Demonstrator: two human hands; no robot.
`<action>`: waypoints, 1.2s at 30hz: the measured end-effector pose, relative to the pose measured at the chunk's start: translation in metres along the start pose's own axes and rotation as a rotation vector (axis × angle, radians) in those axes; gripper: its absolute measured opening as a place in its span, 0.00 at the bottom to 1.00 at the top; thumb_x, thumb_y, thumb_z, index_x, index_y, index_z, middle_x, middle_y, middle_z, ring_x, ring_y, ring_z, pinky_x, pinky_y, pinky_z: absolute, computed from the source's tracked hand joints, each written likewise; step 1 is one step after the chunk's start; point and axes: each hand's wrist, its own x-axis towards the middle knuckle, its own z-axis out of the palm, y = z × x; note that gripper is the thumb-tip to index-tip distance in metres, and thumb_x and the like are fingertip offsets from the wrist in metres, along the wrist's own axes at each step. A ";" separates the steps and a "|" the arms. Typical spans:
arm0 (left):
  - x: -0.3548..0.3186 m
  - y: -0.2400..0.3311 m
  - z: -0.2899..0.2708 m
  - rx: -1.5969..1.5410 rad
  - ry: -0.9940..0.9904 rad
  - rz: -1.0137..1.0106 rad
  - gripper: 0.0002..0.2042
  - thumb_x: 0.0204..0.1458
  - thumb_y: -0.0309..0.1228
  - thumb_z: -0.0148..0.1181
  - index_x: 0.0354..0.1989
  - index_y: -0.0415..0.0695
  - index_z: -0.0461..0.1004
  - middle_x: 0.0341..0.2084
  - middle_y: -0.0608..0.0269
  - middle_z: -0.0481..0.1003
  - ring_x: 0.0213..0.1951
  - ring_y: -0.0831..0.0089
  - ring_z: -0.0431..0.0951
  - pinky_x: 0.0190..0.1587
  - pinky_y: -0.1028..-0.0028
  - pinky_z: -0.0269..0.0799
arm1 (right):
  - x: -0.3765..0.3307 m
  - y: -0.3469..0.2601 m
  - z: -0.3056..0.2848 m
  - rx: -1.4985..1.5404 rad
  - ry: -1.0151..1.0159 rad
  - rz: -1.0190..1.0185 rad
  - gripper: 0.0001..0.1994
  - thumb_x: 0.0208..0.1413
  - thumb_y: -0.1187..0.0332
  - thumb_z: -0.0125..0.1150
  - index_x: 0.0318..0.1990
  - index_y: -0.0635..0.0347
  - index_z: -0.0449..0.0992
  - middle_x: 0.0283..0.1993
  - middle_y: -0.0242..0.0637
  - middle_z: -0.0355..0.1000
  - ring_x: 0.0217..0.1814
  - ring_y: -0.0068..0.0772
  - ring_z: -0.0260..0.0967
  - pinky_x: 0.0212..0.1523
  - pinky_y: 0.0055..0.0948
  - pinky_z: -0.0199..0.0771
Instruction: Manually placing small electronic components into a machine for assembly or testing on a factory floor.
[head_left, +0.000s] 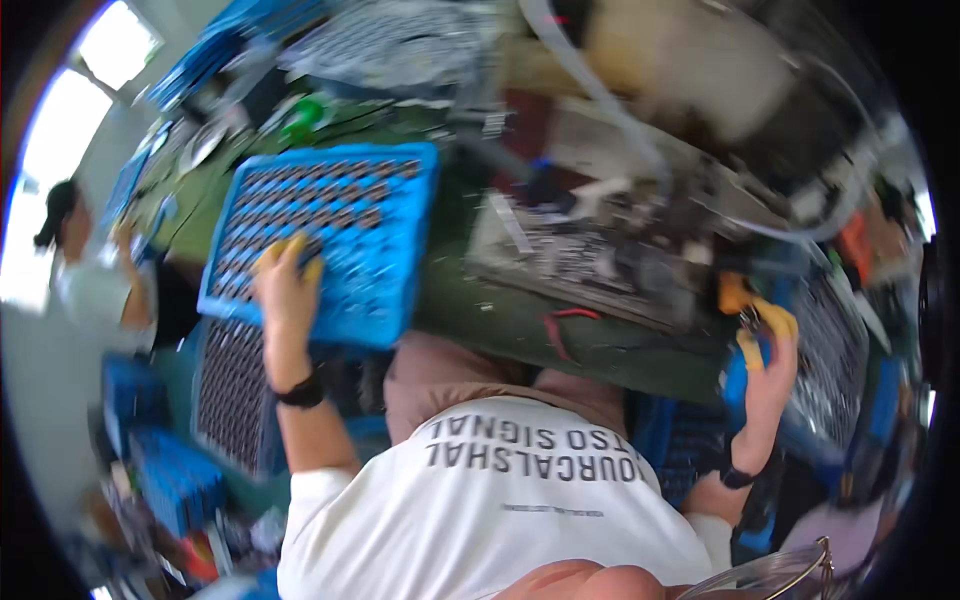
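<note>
Tray (427,200) of bright blue plastic is lying toward the left end of the green table (450,290), its near side sitting at the table's near edge, by the wearer's lap. I am seeing it partly filled: dark parts (375,217) are standing in close rows along the tray's far edge and down its left side, while bare sockets (370,275) are showing toward its near right corner. I am judging it about half full or more (one moment isn't telling me whether the rows are growing or shrinking).

The parts are looking small, brownish and much alike, with blur hiding their detail; the sockets are glinting in a repeating pattern.

The left hand (287,290) is reaching over the tray's left half, its yellow-covered fingertips curling down among the parts; I cannot tell whether they are gripping one. Near the table's near right corner, the right hand (773,365), its fingertips also yellow-covered, is pinching a small dark piece (750,319). Between the hands, a red-handled tool (571,316) is lying along the table's near edge.
</note>
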 end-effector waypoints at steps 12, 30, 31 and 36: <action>0.010 -0.028 0.016 0.049 -0.041 0.045 0.16 0.56 0.31 0.61 0.52 0.43 0.75 0.50 0.49 0.71 0.53 0.50 0.69 0.58 0.55 0.63 | 0.059 0.142 -0.161 -0.509 -0.108 0.472 0.18 0.53 0.69 0.68 0.52 0.61 0.77 0.41 0.41 0.79 0.42 0.31 0.75 0.45 0.28 0.73; -0.020 0.103 0.003 -0.947 -0.250 -0.029 0.23 0.52 0.15 0.62 0.58 0.40 0.70 0.52 0.59 0.69 0.45 0.74 0.75 0.43 0.77 0.74 | 0.038 0.017 -0.097 -0.410 0.150 -0.088 0.12 0.57 0.76 0.59 0.49 0.61 0.78 0.46 0.43 0.77 0.46 0.39 0.77 0.48 0.32 0.75; -0.020 0.109 0.004 -0.975 -0.255 -0.044 0.25 0.51 0.15 0.62 0.59 0.40 0.69 0.54 0.59 0.70 0.44 0.75 0.74 0.43 0.79 0.73 | 0.025 0.005 -0.080 -0.436 0.158 -0.177 0.11 0.57 0.78 0.58 0.47 0.62 0.79 0.45 0.43 0.77 0.46 0.40 0.76 0.48 0.32 0.74; -0.005 0.133 0.013 -0.904 -0.249 -0.030 0.22 0.46 0.15 0.68 0.52 0.38 0.74 0.42 0.59 0.70 0.34 0.78 0.74 0.32 0.80 0.71 | -0.042 -0.016 0.023 -0.058 0.090 -0.084 0.05 0.59 0.73 0.61 0.40 0.62 0.80 0.40 0.42 0.78 0.43 0.42 0.75 0.49 0.35 0.73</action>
